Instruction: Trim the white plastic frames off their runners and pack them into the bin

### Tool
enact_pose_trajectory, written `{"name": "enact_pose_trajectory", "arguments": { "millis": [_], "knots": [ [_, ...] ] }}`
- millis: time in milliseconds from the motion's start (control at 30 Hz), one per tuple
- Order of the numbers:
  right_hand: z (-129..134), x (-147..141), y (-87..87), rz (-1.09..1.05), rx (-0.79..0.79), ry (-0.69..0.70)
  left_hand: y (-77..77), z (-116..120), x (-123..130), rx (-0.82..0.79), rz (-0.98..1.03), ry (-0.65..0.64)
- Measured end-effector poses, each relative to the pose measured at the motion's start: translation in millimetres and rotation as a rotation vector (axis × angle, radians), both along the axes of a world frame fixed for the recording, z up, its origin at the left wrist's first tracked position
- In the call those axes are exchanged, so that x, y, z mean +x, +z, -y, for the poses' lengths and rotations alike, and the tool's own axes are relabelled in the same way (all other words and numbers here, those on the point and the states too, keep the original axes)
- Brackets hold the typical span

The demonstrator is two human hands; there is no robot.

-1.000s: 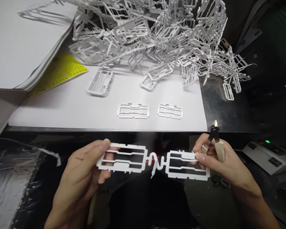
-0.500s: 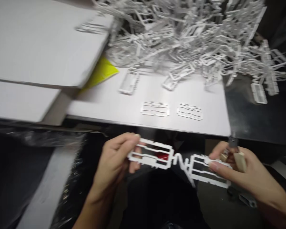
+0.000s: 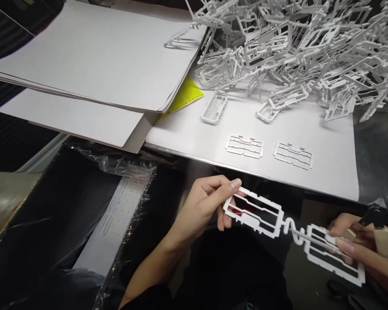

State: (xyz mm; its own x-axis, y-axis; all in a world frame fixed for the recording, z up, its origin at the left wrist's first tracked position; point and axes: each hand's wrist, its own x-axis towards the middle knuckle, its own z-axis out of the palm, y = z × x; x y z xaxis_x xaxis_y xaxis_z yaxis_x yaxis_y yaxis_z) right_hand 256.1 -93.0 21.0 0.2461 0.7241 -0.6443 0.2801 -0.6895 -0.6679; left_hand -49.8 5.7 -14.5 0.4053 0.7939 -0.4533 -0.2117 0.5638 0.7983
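My left hand (image 3: 202, 204) pinches the left end of a white plastic frame (image 3: 252, 221) between thumb and fingers. A thin wavy runner (image 3: 296, 235) joins it to a second, similar frame (image 3: 333, 269). My right hand (image 3: 364, 255) grips that second frame by its upper right part. A tool with a dark metal part (image 3: 373, 215) and beige pieces is tucked in the same hand; its kind is unclear. Beyond the hands, two separate white frames (image 3: 245, 146) (image 3: 293, 155) lie flat on white paper near the table's front edge.
A large tangled heap of white plastic frames (image 3: 284, 47) covers the back right. Stacked white sheets (image 3: 110, 56) lie at left, with a yellow printed sheet (image 3: 184, 98) under their edge. Dark plastic wrapping (image 3: 80, 206) with a grey-white strip is at lower left.
The view has swung left, so everything sits further right in the picture. Both hands still hold the joined frames, which now slope down more to the right.
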Motion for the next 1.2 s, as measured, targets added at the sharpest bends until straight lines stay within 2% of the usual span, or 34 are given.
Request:
{"name": "enact_pose_trajectory", "arguments": {
  "millis": [167, 400, 500, 633, 733, 967, 1200],
  "knots": [
    [-4.3, 2.0, 0.5, 0.028, -0.023, 0.079, 0.5, -1.3, 1.2, -0.005, 0.001, 0.042],
    [-8.8, -8.0, 3.8, -0.001, 0.027, 0.084, -0.9, -1.8, -2.1, 0.008, -0.043, 0.06],
    [-12.5, -11.8, 8.5, -0.145, 0.034, 0.088, -4.6, -5.0, -7.9, -0.043, -0.089, 0.09],
    [-21.1, -19.9, 15.2, -0.447, 0.14, 0.046, -8.6, -11.4, -18.1, -0.112, -0.175, 0.171],
    [-26.6, -24.4, 18.9, -0.579, 0.198, 0.127, -7.0, -15.3, -23.4, -0.126, -0.199, 0.223],
    [-26.5, -26.8, 21.6, -0.695, 0.204, 0.098, 3.8, -14.7, -24.8, -0.138, -0.218, 0.279],
    [-29.8, -21.3, 13.6, -0.735, 0.206, 0.09, 10.3, -16.8, -20.8, -0.258, -0.167, 0.297]
  ]
}}
